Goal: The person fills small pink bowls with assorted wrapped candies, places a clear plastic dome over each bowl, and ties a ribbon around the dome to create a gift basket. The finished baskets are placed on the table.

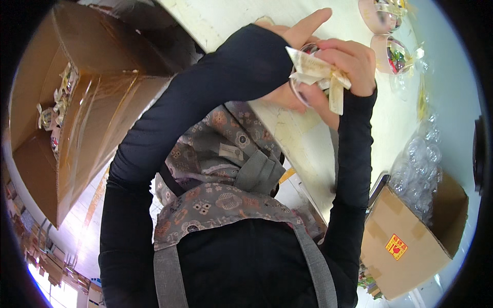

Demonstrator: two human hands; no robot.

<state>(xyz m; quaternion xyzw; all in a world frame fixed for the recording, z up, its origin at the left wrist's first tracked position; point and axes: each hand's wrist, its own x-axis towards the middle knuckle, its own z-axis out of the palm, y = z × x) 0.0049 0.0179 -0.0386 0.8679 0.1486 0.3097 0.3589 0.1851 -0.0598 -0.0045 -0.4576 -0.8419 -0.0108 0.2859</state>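
The tub [299, 94] is at the upper centre-right of the frame, between both hands, its cream bow [314, 70] facing up. The right hand [353, 64] curls around it, fingers and thumb bent against the tub. The left hand [304, 32] has one digit stretched out; the rest is partly hidden, so I cannot tell its grip. The table [393, 118] lies beneath. Two more tubs [381, 54] sit upper right, bubble wrap [417, 159] and a carton [398, 251] lower right. A larger carton [97, 138] stands at left, bow-tied tubs [47, 118] inside.
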